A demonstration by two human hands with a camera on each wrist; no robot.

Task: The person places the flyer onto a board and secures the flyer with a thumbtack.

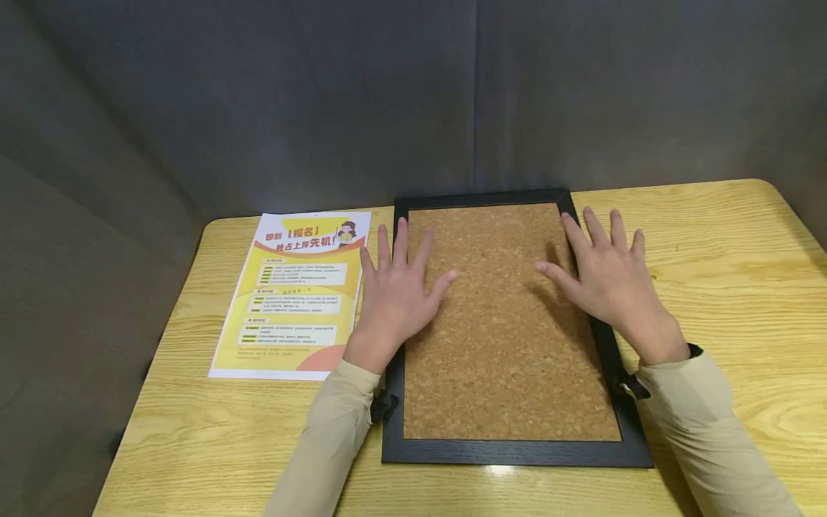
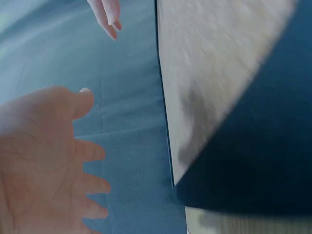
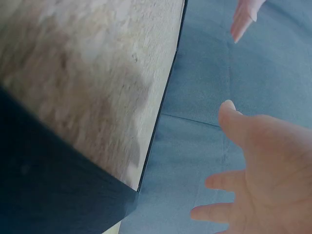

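Note:
A cork board [image 1: 510, 323] in a black frame [image 1: 517, 454] lies flat on the wooden table [image 1: 730, 273]. My left hand [image 1: 400, 283] is spread flat over the board's left edge, fingers straight and apart, thumb over the cork. Over the right edge my right hand [image 1: 601, 276] is spread the same way. Neither hand holds anything; whether the palms touch the board I cannot tell. In the left wrist view the open left palm [image 2: 44, 161] shows beside the blurred cork [image 2: 214, 73]. The right wrist view shows the open right palm [image 3: 265, 165] next to the cork [image 3: 87, 73].
A yellow and orange printed flyer [image 1: 293, 294] lies on the table just left of the board, close to my left hand. Grey fabric walls [image 1: 413, 100] close in the table at the back and on the left side.

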